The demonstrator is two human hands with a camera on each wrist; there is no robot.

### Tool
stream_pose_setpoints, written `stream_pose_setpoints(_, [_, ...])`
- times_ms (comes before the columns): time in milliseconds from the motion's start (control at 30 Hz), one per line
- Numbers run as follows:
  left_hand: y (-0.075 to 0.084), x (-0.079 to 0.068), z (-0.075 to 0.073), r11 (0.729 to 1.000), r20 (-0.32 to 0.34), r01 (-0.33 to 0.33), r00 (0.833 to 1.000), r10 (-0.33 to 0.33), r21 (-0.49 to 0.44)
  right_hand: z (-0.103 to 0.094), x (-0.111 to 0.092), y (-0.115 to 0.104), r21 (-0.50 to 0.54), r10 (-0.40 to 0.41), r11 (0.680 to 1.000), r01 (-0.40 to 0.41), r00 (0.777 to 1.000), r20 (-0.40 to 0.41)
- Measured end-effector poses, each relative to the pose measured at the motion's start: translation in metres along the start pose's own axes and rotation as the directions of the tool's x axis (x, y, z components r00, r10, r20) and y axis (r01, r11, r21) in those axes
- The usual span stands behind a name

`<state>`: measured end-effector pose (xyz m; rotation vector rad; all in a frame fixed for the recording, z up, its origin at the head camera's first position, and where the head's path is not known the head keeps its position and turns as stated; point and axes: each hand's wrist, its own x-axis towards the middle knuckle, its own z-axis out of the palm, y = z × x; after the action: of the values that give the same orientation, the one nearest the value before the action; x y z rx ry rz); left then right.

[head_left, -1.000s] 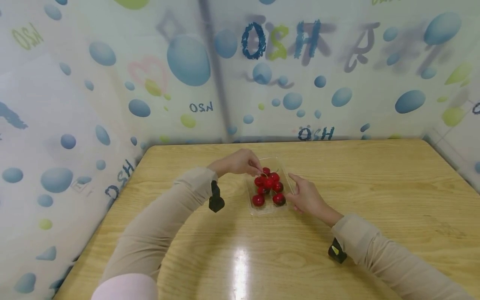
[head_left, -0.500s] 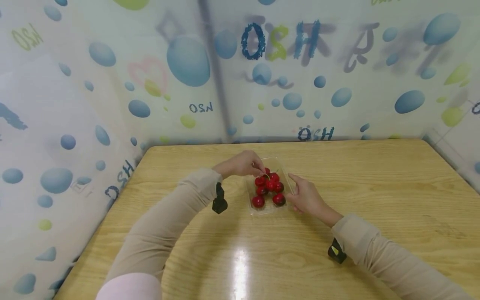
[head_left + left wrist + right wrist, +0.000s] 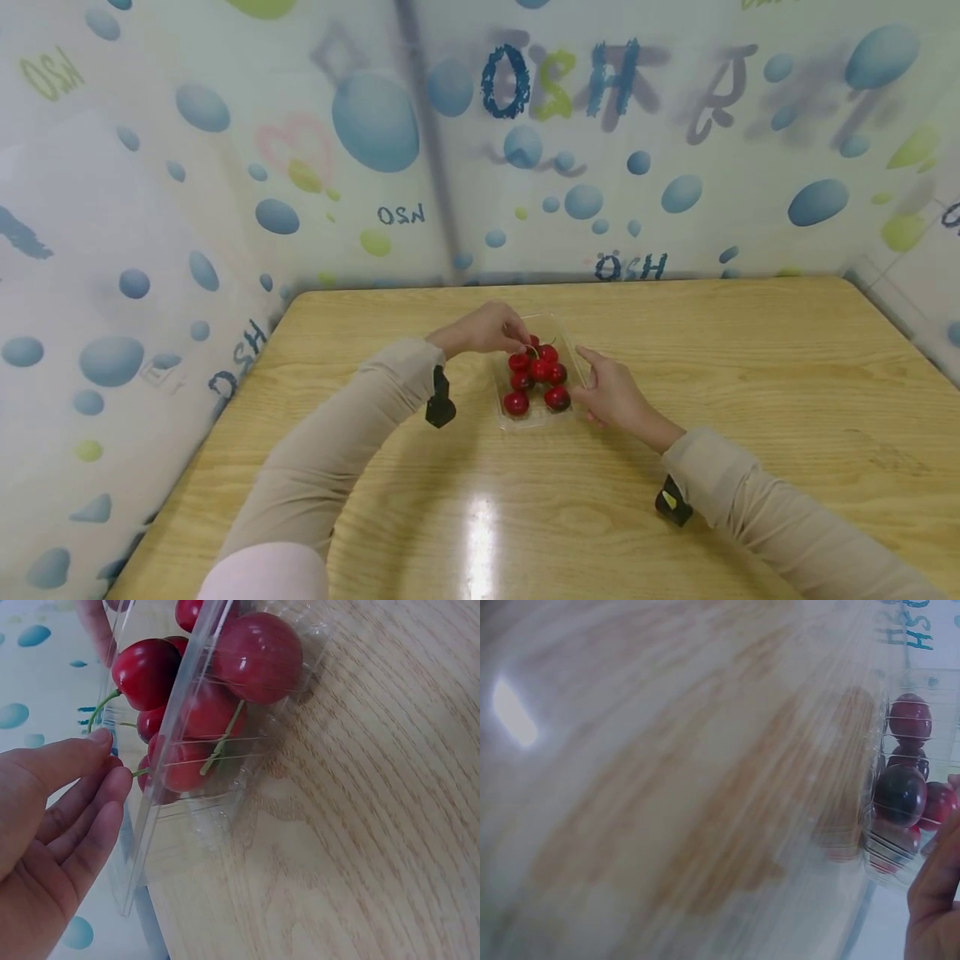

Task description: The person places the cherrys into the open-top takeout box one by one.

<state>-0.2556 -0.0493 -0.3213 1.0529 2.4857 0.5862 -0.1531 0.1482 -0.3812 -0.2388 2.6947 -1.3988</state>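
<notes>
A clear plastic box (image 3: 517, 423) of red cherries rests on the wooden table in front of me. My left hand (image 3: 491, 327) reaches over its far left side. In the left wrist view, the thumb and fingertips pinch the green stem (image 3: 100, 709) of one dark red cherry (image 3: 148, 673); that cherry lies among the others, near the middle of the box. On the box's right side, my right hand (image 3: 618, 396) grips the wall, index finger stretched along the rim and thumb at the near part. The right wrist view shows only part of this hand (image 3: 934, 907).
Several other cherries (image 3: 516, 403) fill the box, some with stems. The wooden table (image 3: 750, 358) extends around it, ending at a wall sheet (image 3: 585, 158) printed with blue and green drops. Both wrists wear black straps with small devices (image 3: 440, 410).
My left hand has shifted slightly to the right, and the cherry on the pinched stem has moved a little right with it. The right hand and the box have stayed in place.
</notes>
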Motion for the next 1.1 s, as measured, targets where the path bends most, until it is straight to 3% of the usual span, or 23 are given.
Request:
stream_pose_setpoints(567, [-0.007, -0.003, -0.003, 1.0, -0.013, 0.012, 1.0, -0.012, -0.014, 0.0, 0.001, 0.0, -0.004, 0.008, 1.0, -0.008, 1.0, 0.003])
stream_pose_setpoints(1100, [-0.019, -0.013, -0.012, 0.999, -0.109, -0.043, 0.993, 0.04, -0.029, -0.001, 0.0, -0.001, 0.022, 0.015, 1.0, -0.016, 1.0, 0.018])
